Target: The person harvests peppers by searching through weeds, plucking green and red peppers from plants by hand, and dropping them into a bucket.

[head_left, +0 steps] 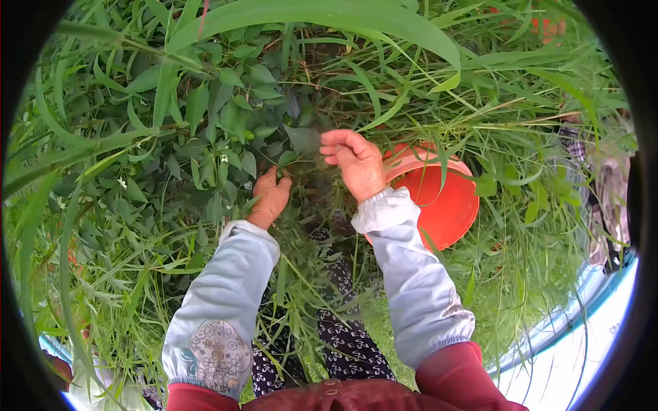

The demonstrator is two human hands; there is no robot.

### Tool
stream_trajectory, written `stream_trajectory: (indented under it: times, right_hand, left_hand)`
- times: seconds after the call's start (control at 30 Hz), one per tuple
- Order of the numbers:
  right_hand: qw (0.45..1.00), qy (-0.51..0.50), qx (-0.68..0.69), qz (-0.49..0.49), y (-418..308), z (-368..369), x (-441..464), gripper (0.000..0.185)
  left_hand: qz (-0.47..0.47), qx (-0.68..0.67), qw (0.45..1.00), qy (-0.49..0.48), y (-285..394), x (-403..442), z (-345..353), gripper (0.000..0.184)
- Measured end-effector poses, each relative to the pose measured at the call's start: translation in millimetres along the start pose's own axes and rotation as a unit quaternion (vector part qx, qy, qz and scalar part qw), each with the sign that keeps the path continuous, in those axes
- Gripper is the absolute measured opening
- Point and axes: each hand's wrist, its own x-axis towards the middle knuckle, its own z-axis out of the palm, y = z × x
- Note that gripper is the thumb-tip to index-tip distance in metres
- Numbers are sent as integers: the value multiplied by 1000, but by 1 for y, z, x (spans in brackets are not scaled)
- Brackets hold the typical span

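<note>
Left hand (pixel 270 196), hold undiscernible, lay among leafy plants (pixel 233 123); right hand (pixel 355 164), loosely spread, hung beside orange bucket (pixel 449 205); progress was unclear.

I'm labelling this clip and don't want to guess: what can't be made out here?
All in the head view:
- What, if anything, the left hand grips: its own back and leaves hide the fingertips.
- The bucket's near left side: behind the right sleeve.
- The orange thing at upper right: mostly covered by grass.
- The clothing at far right: cut off by the dark lens border.
</note>
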Motion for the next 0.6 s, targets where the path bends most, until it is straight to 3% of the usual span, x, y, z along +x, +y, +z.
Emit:
stream_trajectory:
  times: [0.07, 0.2, 0.3, 0.37, 0.4, 0.47, 0.5, 0.53, 0.6]
  right_hand:
    - [957, -10, -290, -19, 26, 2, 32, 26]
    - [896, -81, -431, 65, 33, 45, 47, 47]
    - [856, -90, -507, 46, 52, 68, 36, 50]
    - [788, -136, -591, 109, 63, 75, 28, 48]
    - [788, -136, -591, 109, 69, 77, 21, 48]
    - [876, -60, -472, 75, 78, 76, 3, 45]
    - [904, -61, -411, 106, 75, 74, -3, 42]
    - [903, -61, -413, 105, 80, 70, -8, 42]
    - [968, -60, -111, 215, 81, 67, -14, 40]
  left_hand:
    - [-17, -69, 997, 3, -10, -14, -5, 31]
    - [-39, -30, 999, -9, -6, -30, -24, 18]
    - [-39, -32, 998, -39, -12, -33, -30, 29]
    - [-45, -43, 997, -36, -22, -34, -31, 32]
    - [-45, -43, 997, -36, -25, -37, -33, 32]
    - [-51, -25, 998, -10, -27, -44, -37, 37]
    - [-51, -28, 998, -10, -27, -46, -39, 37]
    - [-49, -5, 999, -8, -27, -49, -42, 37]
    - [-47, 19, 999, -7, -21, -50, -48, 37]
